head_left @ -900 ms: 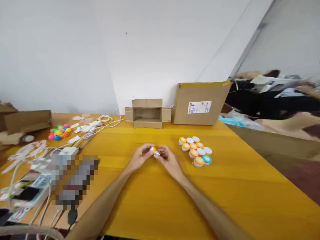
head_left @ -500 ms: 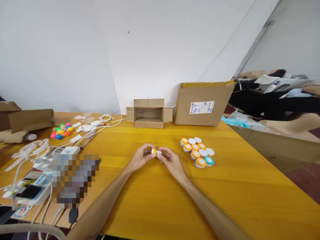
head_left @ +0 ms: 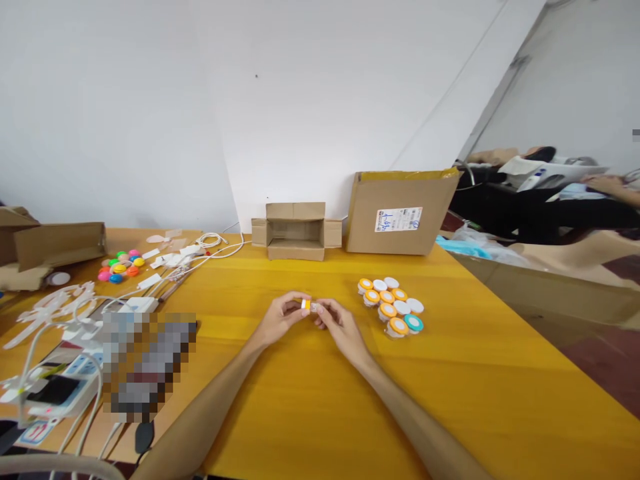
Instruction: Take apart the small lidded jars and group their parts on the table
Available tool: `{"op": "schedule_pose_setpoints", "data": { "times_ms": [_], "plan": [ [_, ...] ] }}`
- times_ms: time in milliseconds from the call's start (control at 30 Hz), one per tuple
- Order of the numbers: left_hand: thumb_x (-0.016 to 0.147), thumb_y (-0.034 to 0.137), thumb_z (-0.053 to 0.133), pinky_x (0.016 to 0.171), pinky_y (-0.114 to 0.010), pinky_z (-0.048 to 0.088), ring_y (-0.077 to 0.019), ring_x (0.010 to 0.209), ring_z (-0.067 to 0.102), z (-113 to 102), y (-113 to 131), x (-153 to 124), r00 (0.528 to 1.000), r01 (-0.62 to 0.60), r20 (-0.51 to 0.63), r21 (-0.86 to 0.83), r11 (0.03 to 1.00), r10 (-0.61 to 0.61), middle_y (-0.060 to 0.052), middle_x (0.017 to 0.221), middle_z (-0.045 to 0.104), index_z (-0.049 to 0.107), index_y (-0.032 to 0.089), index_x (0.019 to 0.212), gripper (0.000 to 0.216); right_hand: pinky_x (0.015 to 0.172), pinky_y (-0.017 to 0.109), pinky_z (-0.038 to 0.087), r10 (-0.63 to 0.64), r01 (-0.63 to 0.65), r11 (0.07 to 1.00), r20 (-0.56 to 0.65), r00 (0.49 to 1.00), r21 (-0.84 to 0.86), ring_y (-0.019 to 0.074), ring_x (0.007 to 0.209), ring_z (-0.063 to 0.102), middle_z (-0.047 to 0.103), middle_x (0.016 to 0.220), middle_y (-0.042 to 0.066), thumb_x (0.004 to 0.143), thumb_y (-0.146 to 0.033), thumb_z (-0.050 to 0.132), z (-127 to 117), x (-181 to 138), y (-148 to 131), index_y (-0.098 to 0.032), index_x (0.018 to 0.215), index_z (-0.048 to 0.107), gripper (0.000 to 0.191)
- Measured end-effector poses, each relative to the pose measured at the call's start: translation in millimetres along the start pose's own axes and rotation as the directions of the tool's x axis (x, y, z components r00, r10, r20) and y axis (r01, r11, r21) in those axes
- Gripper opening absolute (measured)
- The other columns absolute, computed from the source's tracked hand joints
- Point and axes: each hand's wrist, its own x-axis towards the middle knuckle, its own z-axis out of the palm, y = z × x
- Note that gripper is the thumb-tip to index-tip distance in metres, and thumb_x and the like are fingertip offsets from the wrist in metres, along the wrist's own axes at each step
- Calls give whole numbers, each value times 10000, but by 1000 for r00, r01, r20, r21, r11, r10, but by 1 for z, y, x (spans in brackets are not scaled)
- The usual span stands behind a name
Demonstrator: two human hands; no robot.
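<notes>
Between my two hands is a small lidded container (head_left: 308, 305), held on its side above the table, with an orange-and-white lid and a paler body. My left hand (head_left: 281, 318) pinches it at the lid end with thumb and fingers. At the body end, the closed fingers of my right hand (head_left: 340, 325) grip it and partly cover it. To the right of my hands a group of several similar round containers (head_left: 385, 297) stands on the wooden table (head_left: 310, 400). Their lids are orange, white and one teal (head_left: 413, 323).
An open cardboard box (head_left: 296, 233) faces me at the back, beside a larger labelled carton (head_left: 403, 213). On the left lie colourful balls (head_left: 120, 267), white cables (head_left: 213, 239), a power strip (head_left: 75, 387) and a pixelated dark object (head_left: 155, 367). Another person's arm (head_left: 610, 190) shows far right.
Around the container, my right fingers have shifted slightly and now cover its body differently. Both hands keep their hold. The whole view has shifted a little.
</notes>
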Motion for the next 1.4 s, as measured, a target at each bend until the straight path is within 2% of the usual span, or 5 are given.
{"op": "schedule_pose_setpoints", "data": {
  "times_ms": [467, 567, 733, 1167, 1400],
  "plan": [
    [680, 389, 812, 918, -369, 537, -235, 944, 713, -3, 0, -2, 999, 31, -23, 17, 999, -31, -97, 1029, 763, 709, 173, 1056, 447, 816, 324, 551, -81, 80, 996, 31, 996, 38, 199, 907, 655, 696, 1014, 40, 735, -470, 731, 0, -1, -6, -252, 1017, 672, 361],
    [684, 391, 809, 919, -375, 535, -238, 948, 711, -3, 0, -2, 999, 27, -20, 27, 999, -27, -101, 1028, 763, 703, 170, 1076, 462, 748, 316, 563, -12, 11, 998, 19, 1000, 66, 186, 842, 667, 690, 1027, 41, 719, -490, 736, 1, -1, -4, -250, 1119, 626, 479],
    [677, 386, 818, 912, -375, 537, -232, 923, 714, -3, -1, -2, 999, 35, -29, 31, 999, -34, -95, 996, 765, 703, 172, 1064, 457, 575, 283, 531, 30, -29, 1000, 64, 998, -3, 157, 645, 629, 692, 837, 32, 775, -568, 646, 0, -2, -4, -206, 968, 650, 411],
    [678, 387, 822, 932, -383, 534, -237, 947, 715, -3, 1, -1, 999, 40, -6, 28, 999, -40, -97, 1033, 761, 704, 169, 1024, 426, 790, 323, 551, -111, 111, 994, 28, 993, 3, 205, 902, 651, 679, 985, 40, 743, -421, 714, 1, -3, -9, -251, 952, 673, 273],
    [688, 374, 815, 917, -372, 536, -234, 942, 715, -3, -1, -3, 999, 30, -15, 22, 999, -30, -98, 1007, 765, 704, 167, 1047, 429, 621, 287, 524, -1, 1, 1000, 20, 1000, -6, 169, 703, 622, 677, 826, 24, 747, -519, 692, 1, -3, -4, -213, 966, 653, 379]
  ]
}}
